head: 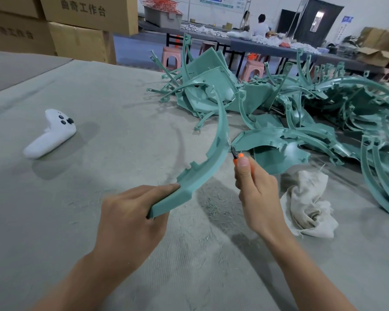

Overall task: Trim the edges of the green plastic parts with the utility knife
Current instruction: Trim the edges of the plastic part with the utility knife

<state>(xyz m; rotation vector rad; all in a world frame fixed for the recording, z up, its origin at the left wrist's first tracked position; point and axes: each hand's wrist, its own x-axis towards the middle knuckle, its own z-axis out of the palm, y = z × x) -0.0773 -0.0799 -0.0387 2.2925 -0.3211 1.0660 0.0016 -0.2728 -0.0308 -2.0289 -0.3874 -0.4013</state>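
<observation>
A grey felt-covered worktable (94,93) fills most of the view. Across its far right side sprawls a pile of green plastic parts (323,113): flat panels and long curved rails, tangled and overlapping. Closed cardboard boxes (81,39) with printed characters are stacked behind the table's far left corner; their contents cannot be seen. On a long table in the background stands a grey plastic bin (162,19) heaped above its rim with thin orange-red pieces. At the far right an open carton (375,56) sits with its flaps up; what it holds cannot be made out.

Near the middle of the table, a curved green rail (216,140) is lifted off the felt, arching up from the lower end towards the pile. The left hand (130,212) grips that lower end, fingers wrapped beneath and thumb lying along the top. The right hand (256,194) is closed around an orange utility knife (239,157), thumb pressed on its back, the blade tip touching the rail's right-hand edge.

A crumpled off-white rag (308,203) lies just right of the right hand. A white handheld controller (50,133) rests on the felt, well apart to the left.
</observation>
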